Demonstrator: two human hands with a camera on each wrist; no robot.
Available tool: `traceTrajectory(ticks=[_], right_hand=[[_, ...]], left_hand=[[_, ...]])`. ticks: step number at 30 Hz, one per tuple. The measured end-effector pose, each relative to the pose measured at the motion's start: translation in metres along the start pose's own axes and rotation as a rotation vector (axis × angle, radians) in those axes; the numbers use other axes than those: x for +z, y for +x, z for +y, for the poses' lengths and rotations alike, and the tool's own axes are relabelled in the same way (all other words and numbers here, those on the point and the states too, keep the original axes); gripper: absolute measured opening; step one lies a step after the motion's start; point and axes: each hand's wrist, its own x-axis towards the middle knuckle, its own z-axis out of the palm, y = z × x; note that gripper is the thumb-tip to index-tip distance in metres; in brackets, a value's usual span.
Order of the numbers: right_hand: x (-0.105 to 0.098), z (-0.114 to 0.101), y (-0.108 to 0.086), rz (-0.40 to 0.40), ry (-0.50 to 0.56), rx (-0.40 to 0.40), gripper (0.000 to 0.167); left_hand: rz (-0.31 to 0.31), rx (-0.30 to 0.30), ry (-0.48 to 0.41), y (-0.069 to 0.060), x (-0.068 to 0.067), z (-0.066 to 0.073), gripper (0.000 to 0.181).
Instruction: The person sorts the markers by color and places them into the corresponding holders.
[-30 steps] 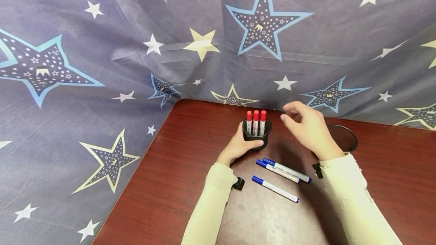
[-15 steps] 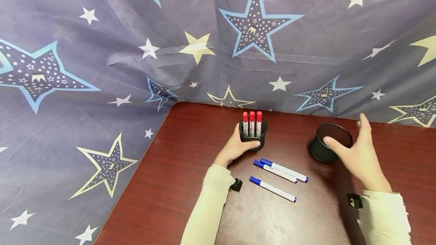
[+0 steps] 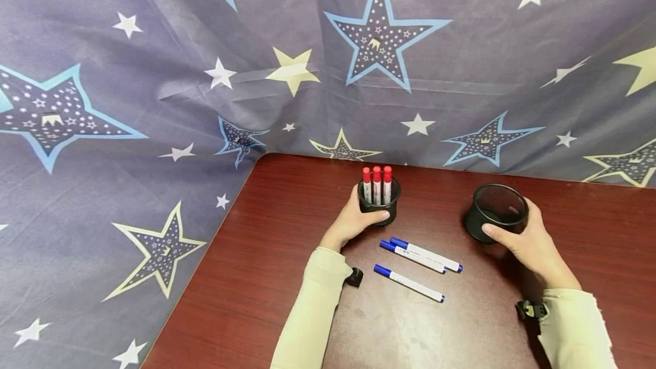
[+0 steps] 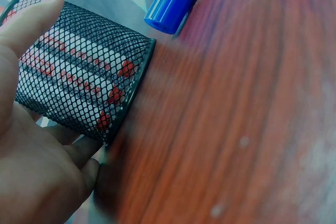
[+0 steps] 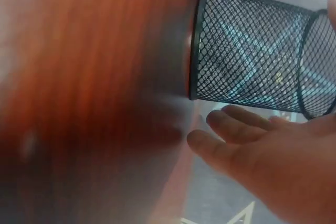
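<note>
My left hand [image 3: 353,218] grips a black mesh pen holder [image 4: 79,72], thumb in front and fingers round the far side. Three red-capped markers [image 3: 377,187] stand in it, caps up; their white bodies show through the mesh. On the right, my right hand [image 3: 535,244] holds a second black mesh pen holder [image 5: 247,51], its thumb on the near wall and its fingers around the right side. Nothing shows inside that one. Between the two holders lie blue-capped white markers: two side by side [image 3: 420,256] and one nearer marker [image 3: 410,283] apart from them.
Everything stands on a reddish-brown wooden table [image 3: 246,278]. A grey-blue star-printed cloth [image 3: 246,27] hangs behind the table and along its left side. In the left wrist view, a blue marker cap [image 4: 170,6] shows close to the left holder.
My right hand has moved from near the left holder over to the right holder and come round it. The left hand keeps its grip. The view has shifted slightly.
</note>
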Motion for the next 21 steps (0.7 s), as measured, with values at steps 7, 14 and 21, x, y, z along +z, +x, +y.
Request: traceTrajectory(ticks=[7,14,21], right_hand=[[0.002,0.008,0.009,-0.048,0.051,-0.056,0.084],[0.006,0.007,0.01,-0.042,-0.011,-0.055,0.085],[0.001,0.006,0.012,-0.052,-0.117,-0.083,0.094]], left_hand=[[0.003,0.002,0.006,-0.001,0.0,0.003,0.087],[0.004,0.002,0.022,-0.002,-0.001,0.003,0.09],[-0.011,0.014,0.042,-0.003,-0.005,0.004,0.093]])
